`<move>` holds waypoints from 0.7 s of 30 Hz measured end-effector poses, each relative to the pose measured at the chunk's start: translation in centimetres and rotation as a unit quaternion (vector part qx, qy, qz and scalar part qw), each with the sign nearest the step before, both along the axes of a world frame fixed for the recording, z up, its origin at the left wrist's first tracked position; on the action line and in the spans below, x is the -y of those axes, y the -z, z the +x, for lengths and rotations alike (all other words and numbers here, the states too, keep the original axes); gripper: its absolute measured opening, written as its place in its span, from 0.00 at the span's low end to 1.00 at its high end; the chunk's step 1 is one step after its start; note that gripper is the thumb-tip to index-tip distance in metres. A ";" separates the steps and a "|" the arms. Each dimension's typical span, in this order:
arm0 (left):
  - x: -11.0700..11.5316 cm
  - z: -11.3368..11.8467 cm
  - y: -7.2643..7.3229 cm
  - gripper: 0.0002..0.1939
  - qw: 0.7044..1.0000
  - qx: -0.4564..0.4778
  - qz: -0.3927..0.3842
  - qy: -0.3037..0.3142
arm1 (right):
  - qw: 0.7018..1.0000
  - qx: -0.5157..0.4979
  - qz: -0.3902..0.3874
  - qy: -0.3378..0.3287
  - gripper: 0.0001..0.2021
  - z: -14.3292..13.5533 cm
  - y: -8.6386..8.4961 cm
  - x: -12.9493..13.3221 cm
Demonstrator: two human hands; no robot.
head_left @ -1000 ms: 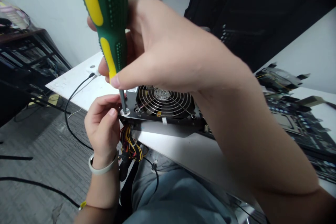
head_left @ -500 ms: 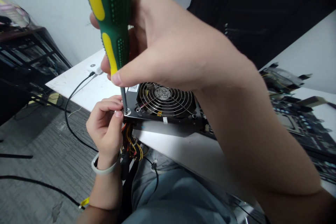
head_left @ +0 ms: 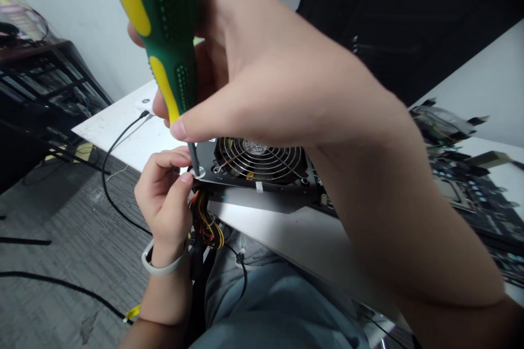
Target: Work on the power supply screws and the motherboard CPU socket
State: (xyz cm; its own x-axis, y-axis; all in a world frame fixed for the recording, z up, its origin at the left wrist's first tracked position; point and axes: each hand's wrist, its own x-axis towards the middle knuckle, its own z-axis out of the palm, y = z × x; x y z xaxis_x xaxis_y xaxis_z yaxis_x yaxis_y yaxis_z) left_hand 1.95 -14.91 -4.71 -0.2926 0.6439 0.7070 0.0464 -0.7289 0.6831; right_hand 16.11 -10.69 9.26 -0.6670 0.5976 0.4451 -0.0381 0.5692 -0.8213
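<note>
My right hand (head_left: 262, 65) is closed round the green and yellow handle of a screwdriver (head_left: 172, 60). Its metal shaft points down, slightly tilted, with the tip on a pale round spot at the near-left corner of a black power supply unit (head_left: 208, 162). The screw under the tip is hidden. At that same corner my left hand (head_left: 166, 191) is closed, thumb and index finger gripping the edge beside the tip. A fan (head_left: 262, 161) behind a wire grille fills much of the unit's top. Bundled yellow, black and red cables (head_left: 207, 223) hang below the corner.
The unit lies near the edge of a white table (head_left: 110, 120). A black cable (head_left: 108, 185) runs off the table's left side. Circuit boards (head_left: 470, 191) lie at the right, and a large black panel (head_left: 409, 27) rises behind. A dark shelf (head_left: 45, 82) stands at far left.
The screwdriver handle has leaned further left, and my right hand has shifted slightly with it. The tip stays at the same corner. My left hand has hardly moved.
</note>
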 end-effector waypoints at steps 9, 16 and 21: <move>0.1 -0.2 -0.3 0.11 0.999 -0.005 -0.047 0.013 | 1.000 0.005 0.019 0.023 0.14 -0.2 0.2 -0.3; -0.1 -0.4 -0.5 0.15 0.996 -0.005 -0.084 0.024 | 0.996 0.028 0.030 0.078 0.13 -0.3 0.1 -0.5; 0.1 0.0 -0.9 0.16 0.992 0.011 -0.118 0.031 | 0.994 0.034 0.034 0.093 0.14 -0.3 0.2 -0.4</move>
State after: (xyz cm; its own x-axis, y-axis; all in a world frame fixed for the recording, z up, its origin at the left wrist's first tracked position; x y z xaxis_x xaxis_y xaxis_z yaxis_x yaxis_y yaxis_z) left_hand 1.91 -15.05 -3.81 -0.2603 0.8082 0.5282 -0.0103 -0.5494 0.8355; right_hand 15.79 -10.32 9.09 -0.5771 0.6834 0.4471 0.1273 0.6161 -0.7773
